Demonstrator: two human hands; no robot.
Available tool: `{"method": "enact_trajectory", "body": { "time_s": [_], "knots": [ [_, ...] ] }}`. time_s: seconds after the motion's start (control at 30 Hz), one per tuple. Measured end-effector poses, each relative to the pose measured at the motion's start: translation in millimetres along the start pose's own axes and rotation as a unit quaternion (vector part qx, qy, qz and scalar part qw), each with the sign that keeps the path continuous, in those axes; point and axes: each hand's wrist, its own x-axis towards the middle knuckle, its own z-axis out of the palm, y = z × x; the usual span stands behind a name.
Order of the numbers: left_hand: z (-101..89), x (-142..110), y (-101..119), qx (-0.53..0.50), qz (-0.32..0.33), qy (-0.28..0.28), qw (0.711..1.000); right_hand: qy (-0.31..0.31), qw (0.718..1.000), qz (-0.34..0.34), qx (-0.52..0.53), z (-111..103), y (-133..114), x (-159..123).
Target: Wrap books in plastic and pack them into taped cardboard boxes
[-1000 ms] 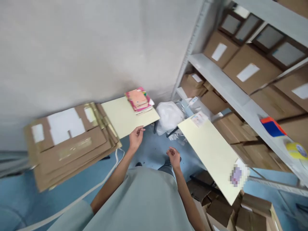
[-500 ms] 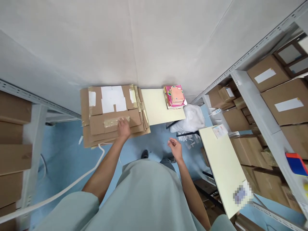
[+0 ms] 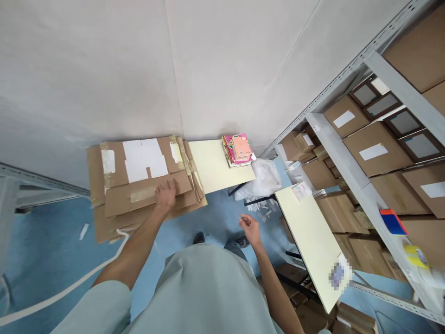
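Note:
My left hand (image 3: 166, 195) rests on the near part of a stack of flattened cardboard boxes (image 3: 118, 199), fingers laid over the top sheet near a strip of clear tape. White paper labels (image 3: 144, 160) cover part of that sheet. The stack lies on the left of a cream table (image 3: 212, 174) against the wall. My right hand (image 3: 250, 228) hangs in the air over the blue floor, loosely curled; I see nothing in it. It is apart from the table.
A pile of books (image 3: 239, 149) sits at the table's right end. Beside it is a white plastic bag (image 3: 262, 178) on the floor. A second cream table (image 3: 309, 236) stands to the right, before shelves of cardboard boxes (image 3: 375, 148). A white cable (image 3: 83, 279) crosses at left.
The view has turned to the right, so more of the right-hand shelves shows. My left hand stays on the cardboard, and my right hand remains loosely curled in the air.

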Motion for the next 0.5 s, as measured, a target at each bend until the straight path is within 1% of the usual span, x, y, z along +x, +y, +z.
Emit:
{"method": "enact_trajectory", "body": {
  "time_s": [0.1,0.17,0.23,0.3,0.37,0.47,0.5],
  "knots": [
    [-24.2,3.1,-15.0,0.002,0.022,0.016,1.000,0.003,1.000,-0.004,0.009,5.1,-4.6,3.7],
    [-44.6,3.6,-24.5,0.004,0.016,0.026,1.000,-0.002,1.000,-0.013,0.015,10.0,-10.3,8.7],
    [-69.3,1.5,-30.2,0.008,0.003,0.046,0.999,-0.010,0.999,-0.027,0.019,15.4,-17.9,15.2],
    [-99.4,-3.7,-30.6,0.007,-0.016,0.093,0.996,-0.016,0.999,-0.043,0.025,20.5,-26.9,22.6],
    [-134.4,-11.7,-26.1,-0.010,-0.039,0.169,0.985,-0.019,0.997,-0.061,0.035,24.7,-36.8,30.2],
    [-189.0,-26.4,-13.0,-0.062,-0.067,0.275,0.957,-0.028,0.994,-0.088,0.056,28.0,-51.9,41.0],
    [-205.5,-31.3,-7.3,-0.092,-0.074,0.298,0.947,-0.032,0.993,-0.096,0.063,27.8,-56.9,44.4]
  ]
}}
